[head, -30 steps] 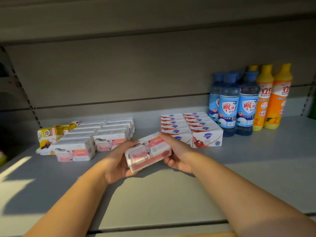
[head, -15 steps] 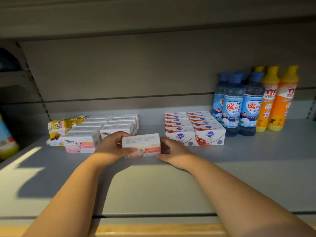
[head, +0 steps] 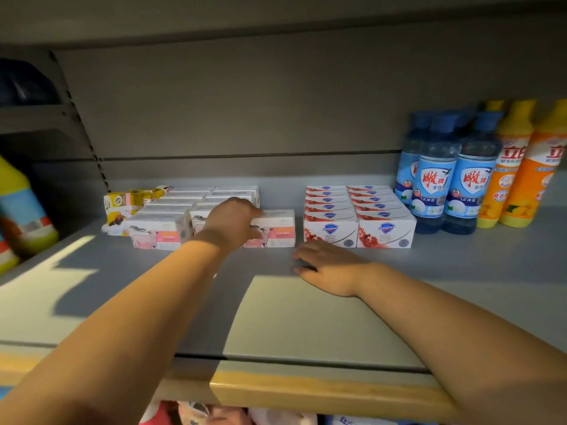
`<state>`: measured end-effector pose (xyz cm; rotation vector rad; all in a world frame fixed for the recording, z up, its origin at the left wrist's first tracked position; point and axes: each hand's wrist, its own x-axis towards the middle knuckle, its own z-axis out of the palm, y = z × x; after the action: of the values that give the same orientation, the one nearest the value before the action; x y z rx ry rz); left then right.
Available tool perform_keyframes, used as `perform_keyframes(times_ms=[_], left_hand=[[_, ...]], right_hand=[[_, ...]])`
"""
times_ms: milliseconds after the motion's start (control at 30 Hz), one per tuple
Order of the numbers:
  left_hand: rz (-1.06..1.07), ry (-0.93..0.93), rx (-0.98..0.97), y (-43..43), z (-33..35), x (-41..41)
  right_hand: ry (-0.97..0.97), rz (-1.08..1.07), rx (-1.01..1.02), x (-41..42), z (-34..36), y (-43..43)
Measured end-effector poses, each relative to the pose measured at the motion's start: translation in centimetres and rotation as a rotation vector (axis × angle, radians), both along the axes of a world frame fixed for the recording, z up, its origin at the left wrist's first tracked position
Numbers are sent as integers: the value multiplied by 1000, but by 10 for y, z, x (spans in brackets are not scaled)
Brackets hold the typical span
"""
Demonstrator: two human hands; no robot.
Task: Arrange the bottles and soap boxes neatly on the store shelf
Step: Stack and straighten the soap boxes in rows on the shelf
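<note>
Left hand point(head: 232, 223) on soap box point(head: 276, 231), grip unclear; right hand point(head: 329, 266) palm-down.

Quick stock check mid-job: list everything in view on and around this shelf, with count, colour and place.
pink-and-white soap boxes: two rows running back plus one at front right, total unclear; shelf's left half
yellow-and-white pack: one, left of the pink rows
red-and-white soap boxes: about ten, two rows, centre-right
blue bottles: at least three, upright, right of the red boxes
orange bottles: three visible, yellow caps, far right
yellow bottle: one, blue label, neighbouring bay at left
shelf: one, grey, yellow front strip
left hand: one, on the front pink boxes
right hand: one, flat on the shelf before the red boxes
</note>
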<state>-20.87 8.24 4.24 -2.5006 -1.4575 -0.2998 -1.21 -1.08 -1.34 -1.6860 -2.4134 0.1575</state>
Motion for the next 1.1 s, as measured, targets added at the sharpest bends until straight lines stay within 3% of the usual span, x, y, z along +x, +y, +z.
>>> perform_keyframes(times_ms=[700,1100], left_hand=[[139,18,-58,110,-1,83],[101,48,42,99,1,82]], right_hand=[[200,64,68,8,-5,10],[220,59,98,4,-2,9]])
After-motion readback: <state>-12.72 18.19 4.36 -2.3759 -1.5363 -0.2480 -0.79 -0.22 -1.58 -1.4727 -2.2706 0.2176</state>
